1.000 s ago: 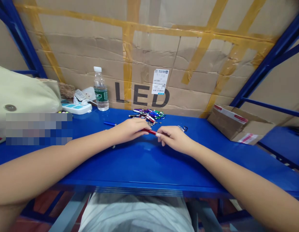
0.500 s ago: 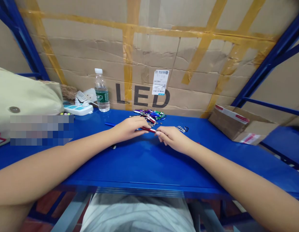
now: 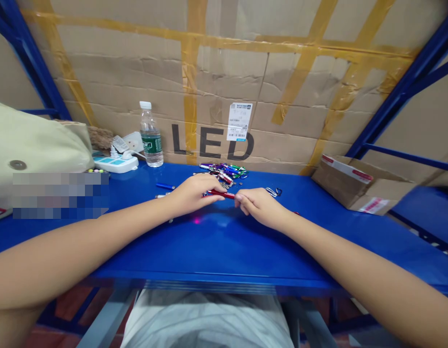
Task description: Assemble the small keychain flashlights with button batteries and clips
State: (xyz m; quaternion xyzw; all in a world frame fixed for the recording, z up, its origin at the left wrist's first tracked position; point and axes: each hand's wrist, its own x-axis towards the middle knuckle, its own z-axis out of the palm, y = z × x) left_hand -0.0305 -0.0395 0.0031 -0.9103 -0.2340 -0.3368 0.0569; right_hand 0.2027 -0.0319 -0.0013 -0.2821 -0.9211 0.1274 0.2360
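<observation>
Both hands meet over the middle of the blue shelf (image 3: 224,251). My left hand (image 3: 195,192) curls round one end of a thin red pen-shaped stick (image 3: 224,195). My right hand (image 3: 258,205) pinches its other end. A small pink-red light spot (image 3: 196,220) glows on the shelf just in front of my left hand. Behind the hands lies a heap of several coloured little sticks with key rings (image 3: 225,171). A blue stick (image 3: 165,186) lies apart to the left.
A water bottle (image 3: 151,135) and a white power strip (image 3: 115,163) stand at the back left beside a cream bag (image 3: 35,145). An open cardboard box (image 3: 357,186) sits at the right. A metal clip (image 3: 273,192) lies behind my right hand. Taped cartons form the back wall.
The hands stay together on the red stick. A pink-red light spot has appeared on the shelf in front of my left hand.
</observation>
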